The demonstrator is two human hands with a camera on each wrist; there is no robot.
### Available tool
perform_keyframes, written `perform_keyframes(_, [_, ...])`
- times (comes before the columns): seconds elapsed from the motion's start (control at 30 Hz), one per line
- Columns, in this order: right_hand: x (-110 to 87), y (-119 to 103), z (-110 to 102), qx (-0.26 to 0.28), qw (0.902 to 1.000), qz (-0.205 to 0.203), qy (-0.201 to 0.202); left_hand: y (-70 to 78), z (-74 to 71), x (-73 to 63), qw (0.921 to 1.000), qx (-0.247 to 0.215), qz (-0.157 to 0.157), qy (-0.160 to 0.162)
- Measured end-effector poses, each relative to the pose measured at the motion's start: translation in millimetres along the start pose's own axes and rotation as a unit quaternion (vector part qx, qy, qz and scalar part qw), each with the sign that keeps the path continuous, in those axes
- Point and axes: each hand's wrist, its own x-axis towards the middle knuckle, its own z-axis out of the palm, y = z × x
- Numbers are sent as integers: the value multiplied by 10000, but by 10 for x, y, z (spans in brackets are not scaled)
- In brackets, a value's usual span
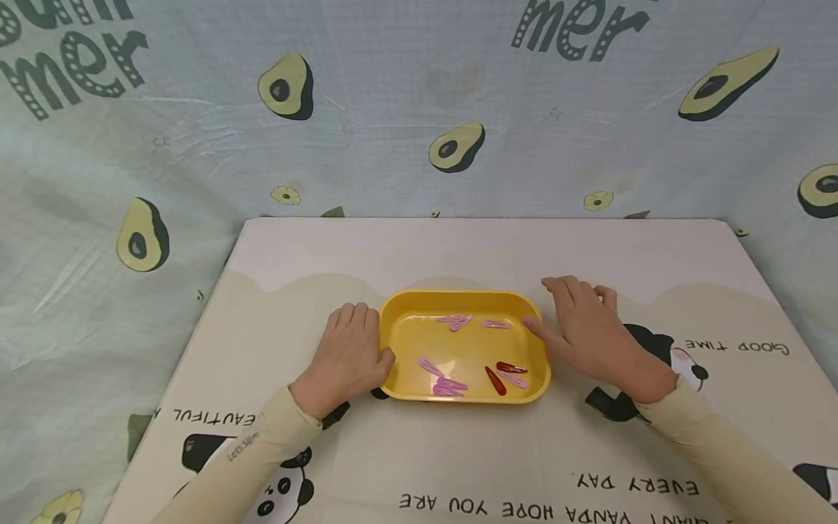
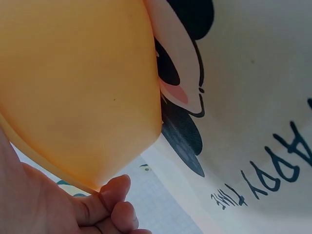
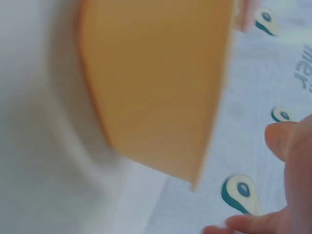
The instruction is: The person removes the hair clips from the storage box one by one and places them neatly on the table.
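Observation:
A shallow yellow tray (image 1: 458, 293) stands on the table, holding pink snap hair clips (image 1: 450, 386) in loose groups and two dark red hair clips (image 1: 495, 380) at its near right. My left hand (image 1: 350, 353) grips the tray's left end, thumb over the rim. In the left wrist view, curled fingertips (image 2: 116, 189) sit right at the rim, beside the tray's outer wall (image 2: 83, 87). At the right end, my right hand (image 1: 592, 335) is spread with its thumb overlapping the rim in the head view. The right wrist view shows its fingers apart from the tray wall (image 3: 156, 87).
A pale cover printed with pandas and upside-down lettering lies over the table (image 1: 484, 247). Behind and beside it hangs a light sheet (image 1: 366, 65) with avocado prints. The table's back edge runs beyond the tray.

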Motion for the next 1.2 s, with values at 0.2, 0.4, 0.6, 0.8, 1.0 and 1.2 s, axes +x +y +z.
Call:
perform_keyframes(0.2, [191,-26,-77,660,9866,-1148,958,3,-4,-8,9997,-81,-69,-201])
perform_keyframes(0.4, [328,-172,-78,1403,9774,-1303,898,37,4,11,9984,-135,-209,-500])
perform_keyframes(0.6, [430,-399,7,2233,9652,-1253,527,54,3,10,9987,-83,-214,-466])
perform_keyframes(0.8, [515,-617,103,2979,9457,-1302,53,49,-5,14,9982,-63,-259,-529])
perform_keyframes(1.0, [577,-716,216,3529,9233,-1446,-454,60,-31,22,9982,-109,-271,-533])
perform_keyframes(1.2, [613,-751,319,3677,9109,-1492,-1128,53,-16,16,9982,-87,-331,-484])
